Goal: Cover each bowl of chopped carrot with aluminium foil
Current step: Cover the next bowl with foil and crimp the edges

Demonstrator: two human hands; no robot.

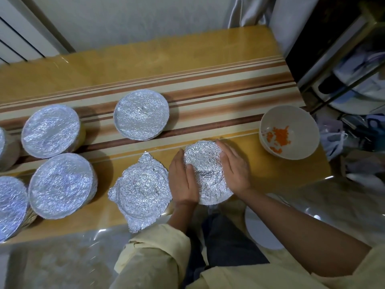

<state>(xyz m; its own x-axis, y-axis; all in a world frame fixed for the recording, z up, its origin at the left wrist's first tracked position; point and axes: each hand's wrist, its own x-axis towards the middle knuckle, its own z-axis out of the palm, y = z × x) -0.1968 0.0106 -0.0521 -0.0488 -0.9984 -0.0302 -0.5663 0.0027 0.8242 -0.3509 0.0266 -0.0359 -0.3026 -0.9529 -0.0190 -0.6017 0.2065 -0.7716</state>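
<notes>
A foil-covered bowl (207, 172) sits near the table's front edge between my hands. My left hand (182, 178) cups its left side, thumb lying on the foil top. My right hand (234, 165) cups its right side, fingers curved over the far rim. Just left of it stands another bowl (141, 190) whose foil corners stick out loose. An uncovered white bowl (289, 132) with a little chopped carrot stands at the right.
Several more foil-covered bowls stand on the striped table (208, 84): one mid-table (141, 114) and others at the left (51, 131) (61, 185). A dark shelf unit (337, 49) rises at the right. A white round object (260, 228) lies below the table edge.
</notes>
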